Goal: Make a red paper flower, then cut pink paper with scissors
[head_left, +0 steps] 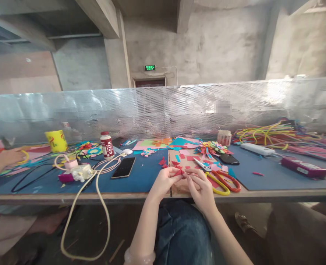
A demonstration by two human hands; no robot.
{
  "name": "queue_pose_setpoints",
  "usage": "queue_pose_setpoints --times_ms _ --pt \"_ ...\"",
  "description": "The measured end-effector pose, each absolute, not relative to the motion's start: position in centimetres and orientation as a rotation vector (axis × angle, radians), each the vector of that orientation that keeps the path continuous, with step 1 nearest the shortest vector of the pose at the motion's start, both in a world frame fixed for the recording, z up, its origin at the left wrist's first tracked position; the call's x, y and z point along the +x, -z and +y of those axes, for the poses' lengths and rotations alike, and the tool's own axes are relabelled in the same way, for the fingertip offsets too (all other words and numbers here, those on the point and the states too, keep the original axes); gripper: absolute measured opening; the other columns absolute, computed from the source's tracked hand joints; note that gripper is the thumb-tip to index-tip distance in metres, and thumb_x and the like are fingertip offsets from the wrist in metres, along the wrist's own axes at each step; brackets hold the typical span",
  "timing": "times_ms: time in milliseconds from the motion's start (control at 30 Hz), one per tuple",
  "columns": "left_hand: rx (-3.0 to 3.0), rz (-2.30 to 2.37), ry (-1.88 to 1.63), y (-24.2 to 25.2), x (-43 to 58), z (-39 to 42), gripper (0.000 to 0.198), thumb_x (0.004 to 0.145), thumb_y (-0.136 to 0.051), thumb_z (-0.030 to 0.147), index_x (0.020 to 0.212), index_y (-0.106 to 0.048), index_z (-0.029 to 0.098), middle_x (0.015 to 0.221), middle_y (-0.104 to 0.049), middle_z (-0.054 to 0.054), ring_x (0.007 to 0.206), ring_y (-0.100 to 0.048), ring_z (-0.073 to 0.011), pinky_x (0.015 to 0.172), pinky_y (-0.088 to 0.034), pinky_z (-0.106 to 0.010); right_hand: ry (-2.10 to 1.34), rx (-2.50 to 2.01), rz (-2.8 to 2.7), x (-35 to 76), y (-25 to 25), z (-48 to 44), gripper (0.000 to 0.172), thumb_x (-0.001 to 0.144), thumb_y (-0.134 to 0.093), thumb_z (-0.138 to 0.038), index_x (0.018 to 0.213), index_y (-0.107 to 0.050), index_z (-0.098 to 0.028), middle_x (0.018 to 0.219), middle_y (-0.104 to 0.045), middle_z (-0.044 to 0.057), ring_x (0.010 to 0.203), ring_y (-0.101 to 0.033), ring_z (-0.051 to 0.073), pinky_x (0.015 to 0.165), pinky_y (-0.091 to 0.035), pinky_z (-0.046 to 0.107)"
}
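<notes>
I am pinching a small red piece, paper by the look of it, at the centre of the frame, just above the table's near edge. My left hand is gripping it narrowly from one side, and my right hand is meeting it from the other, fingertips almost touching; I am probably using both because something so small is needing support at each end. I am holding it over my lap, seemingly so that my forearms are hanging easily.

The scissors are lying right beside my right hand, their handles pointing toward the lower right, presumably for easy reach. Loose scraps are spreading just beyond my fingers, likely as a handy supply, while paper flowers are sitting farther back, perhaps out of the way. A phone is resting left of centre, apart from the clutter.
</notes>
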State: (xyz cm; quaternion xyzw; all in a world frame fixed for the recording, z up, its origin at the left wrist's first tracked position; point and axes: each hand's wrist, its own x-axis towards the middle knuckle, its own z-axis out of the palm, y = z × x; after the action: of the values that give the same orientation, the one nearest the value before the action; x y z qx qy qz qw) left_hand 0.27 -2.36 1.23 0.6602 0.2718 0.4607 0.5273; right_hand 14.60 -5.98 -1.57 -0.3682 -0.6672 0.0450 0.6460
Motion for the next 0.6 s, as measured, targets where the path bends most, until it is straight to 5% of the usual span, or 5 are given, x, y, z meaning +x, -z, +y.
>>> queue_pose_setpoints --times_ms 200,600 --pt "1.63 0.69 -1.077 -1.2 0.3 -2.5 0.022 0.075 -0.065 0.03 0.088 -0.066 0.013 0.085 -0.071 -0.009 0.087 -0.065 -0.0233 0.078 -0.047 -0.031 -0.446 -0.87 -1.459 15.2 0.6 -4.8 0.021 0.084 -0.055 -0.034 0.085 -0.069 -0.018 0.091 -0.063 0.009 0.086 -0.062 0.021 0.072 -0.053 0.032" --pt "1.623 0.716 -1.054 -0.8 0.3 -2.2 0.024 0.075 -0.063 0.023 0.095 -0.05 0.016 0.083 -0.069 -0.007 0.087 -0.066 -0.023 0.078 -0.047 -0.034 -0.864 -0.863 -1.412 15.9 0.2 -4.0 0.027 0.072 -0.068 -0.041 0.08 -0.071 -0.015 0.09 -0.068 0.008 0.085 -0.062 0.022 0.079 -0.048 0.034"
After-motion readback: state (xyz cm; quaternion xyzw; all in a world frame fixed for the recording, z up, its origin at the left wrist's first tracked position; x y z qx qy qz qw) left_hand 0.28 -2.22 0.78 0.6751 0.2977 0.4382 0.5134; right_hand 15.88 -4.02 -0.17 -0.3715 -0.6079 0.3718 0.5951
